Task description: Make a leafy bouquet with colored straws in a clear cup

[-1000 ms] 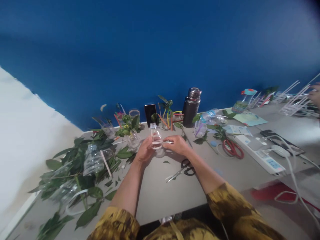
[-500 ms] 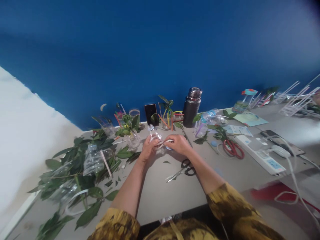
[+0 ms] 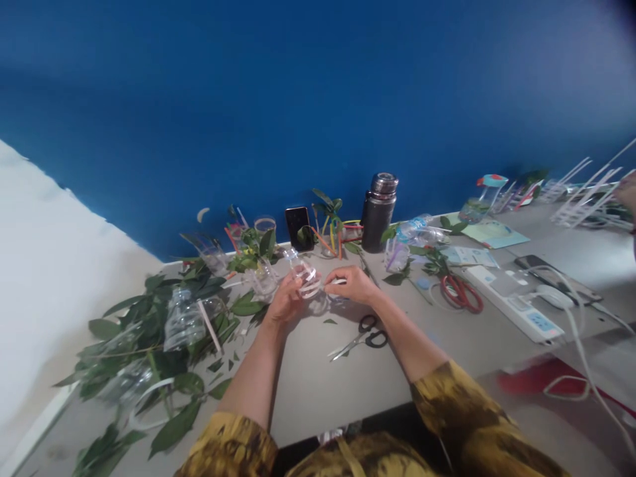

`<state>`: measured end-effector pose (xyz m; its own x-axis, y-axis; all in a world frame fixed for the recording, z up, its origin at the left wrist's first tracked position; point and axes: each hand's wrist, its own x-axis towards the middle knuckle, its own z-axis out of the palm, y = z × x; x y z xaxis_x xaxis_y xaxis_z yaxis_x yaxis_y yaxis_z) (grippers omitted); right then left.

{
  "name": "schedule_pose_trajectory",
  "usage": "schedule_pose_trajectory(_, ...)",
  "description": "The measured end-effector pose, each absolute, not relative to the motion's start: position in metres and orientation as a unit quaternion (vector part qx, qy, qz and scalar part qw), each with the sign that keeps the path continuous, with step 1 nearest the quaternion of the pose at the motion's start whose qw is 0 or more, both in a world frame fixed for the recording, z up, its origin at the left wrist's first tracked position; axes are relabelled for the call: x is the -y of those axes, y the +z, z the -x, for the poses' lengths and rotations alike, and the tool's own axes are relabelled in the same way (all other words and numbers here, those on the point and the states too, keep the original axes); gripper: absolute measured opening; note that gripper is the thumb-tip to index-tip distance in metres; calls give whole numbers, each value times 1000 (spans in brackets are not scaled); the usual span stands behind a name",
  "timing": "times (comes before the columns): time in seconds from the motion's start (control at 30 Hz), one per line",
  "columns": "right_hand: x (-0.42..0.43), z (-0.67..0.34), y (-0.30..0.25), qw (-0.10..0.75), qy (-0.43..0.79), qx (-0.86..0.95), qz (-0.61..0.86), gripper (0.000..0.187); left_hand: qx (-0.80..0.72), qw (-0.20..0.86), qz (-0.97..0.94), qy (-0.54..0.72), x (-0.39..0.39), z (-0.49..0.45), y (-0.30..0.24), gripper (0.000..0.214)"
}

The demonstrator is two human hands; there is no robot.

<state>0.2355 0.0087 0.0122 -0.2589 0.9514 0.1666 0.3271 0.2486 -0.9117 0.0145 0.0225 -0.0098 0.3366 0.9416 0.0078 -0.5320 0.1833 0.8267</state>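
My left hand (image 3: 287,299) is wrapped round the lower side of a clear plastic bottle piece (image 3: 301,267), whose neck points up and away from me. White bands show on the bottle's side, but how they sit there is too small to tell. Just to the right, my right hand (image 3: 352,285) pinches a thin white strip (image 3: 338,281) between thumb and fingers. A small gap separates it from the bottle. Below the right hand, scissors with black handles (image 3: 368,332) lie on the table, blades toward the left. A leaf scrap (image 3: 330,322) rests near them.
Leafy branches (image 3: 149,318) and cut clear bottles (image 3: 183,318) cover the left side. Along the blue wall stand a phone (image 3: 299,228) and a dark thermos (image 3: 379,215). Red-handled scissors (image 3: 462,293), a power strip (image 3: 517,306) and cables lie right.
My left hand and the bottle piece have shifted a little left, away from the right hand, and the bottle has tilted left. The gap between the hands has widened.
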Motion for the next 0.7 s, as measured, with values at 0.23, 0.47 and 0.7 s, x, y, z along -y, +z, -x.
schedule_pose_trajectory(0.23,-5,-239,19,359,456,687,438,29,-276,732,-385,490,-20,-12,-7,50)
schedule_pose_trajectory(0.47,-7,-243,16,367,497,672,408,33,-304,690,-387,530,-25,-13,-7,43)
schedule_pose_trajectory(0.7,-9,-242,15,332,512,679,407,32,-232,769,-391,449,-23,-7,-11,54)
